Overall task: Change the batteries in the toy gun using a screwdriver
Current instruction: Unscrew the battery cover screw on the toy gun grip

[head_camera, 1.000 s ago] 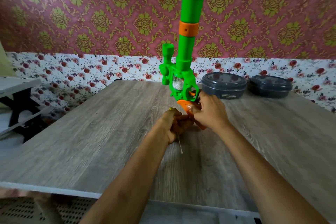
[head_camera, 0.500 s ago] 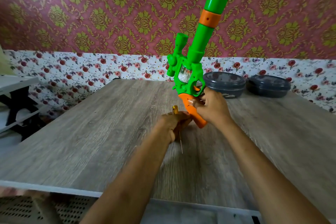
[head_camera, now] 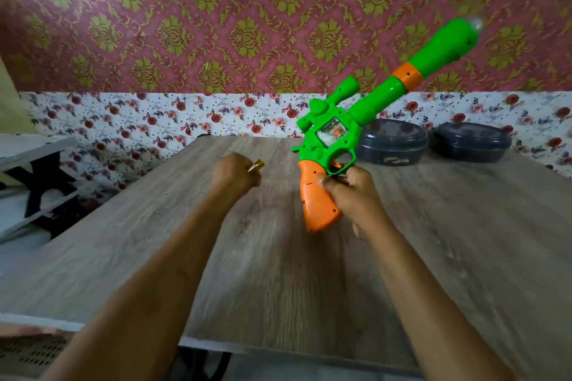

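Note:
A green toy gun (head_camera: 332, 136) with an orange grip hangs above the wooden table (head_camera: 154, 241), its long barrel slanting up to the right. My right hand (head_camera: 346, 192) grips the orange handle just under the trigger guard. To the left, apart from the gun, my left hand (head_camera: 233, 175) is curled round a screwdriver (head_camera: 256, 166); only its yellow handle end pokes out past the fingers, and the shaft is hidden.
Two dark lidded round containers (head_camera: 393, 141) (head_camera: 470, 142) stand at the table's far right, by the flowered wall. A white shelf on a black frame (head_camera: 34, 170) sits off the table's left side.
The gun has tilted from nearly upright to a rightward slant. My left hand with the screwdriver has pulled away from the grip to the left.

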